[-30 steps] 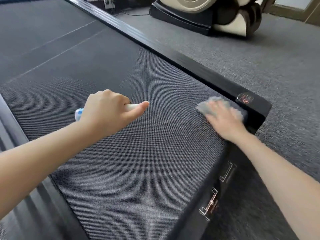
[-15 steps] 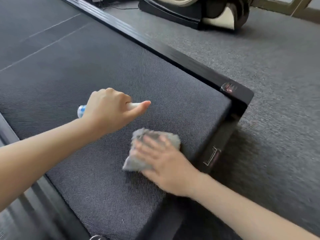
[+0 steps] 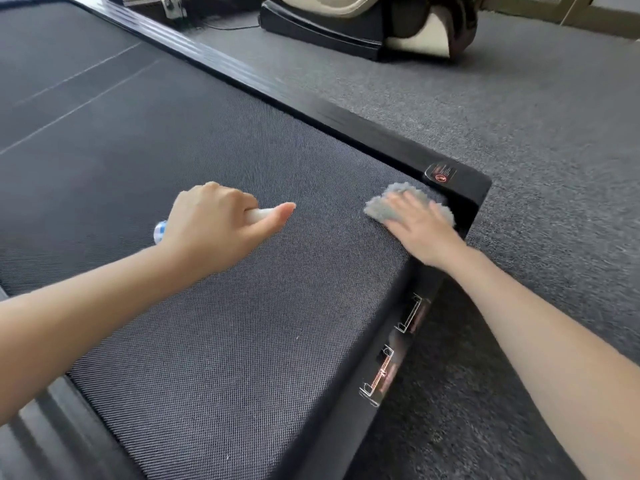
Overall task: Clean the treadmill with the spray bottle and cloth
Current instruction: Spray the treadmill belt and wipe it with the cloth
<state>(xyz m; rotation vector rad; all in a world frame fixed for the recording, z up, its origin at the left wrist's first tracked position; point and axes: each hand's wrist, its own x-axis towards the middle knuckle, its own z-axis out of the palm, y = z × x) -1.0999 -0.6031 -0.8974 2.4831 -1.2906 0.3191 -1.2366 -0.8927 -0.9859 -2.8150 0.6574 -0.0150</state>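
The treadmill's dark woven belt (image 3: 214,341) fills the left and middle of the head view, framed by a black side rail (image 3: 311,109). My left hand (image 3: 214,230) hovers over the belt, closed around a small white spray bottle (image 3: 260,214) whose blue-patterned end (image 3: 160,231) sticks out behind my wrist. My right hand (image 3: 420,230) lies flat with fingers spread on a fluffy grey cloth (image 3: 379,207), pressing it on the belt's rear right corner, right beside the rail's end cap.
Grey carpet (image 3: 519,133) surrounds the treadmill on the right. A black and cream machine base (image 3: 363,32) stands on the carpet at the back. A red-marked sticker (image 3: 441,173) sits on the rail corner. The left rail (image 3: 52,441) runs along the bottom left.
My right hand has swept the cloth from the belt's middle near edge back out to the rear right corner. My left hand with the bottle has stayed in place.
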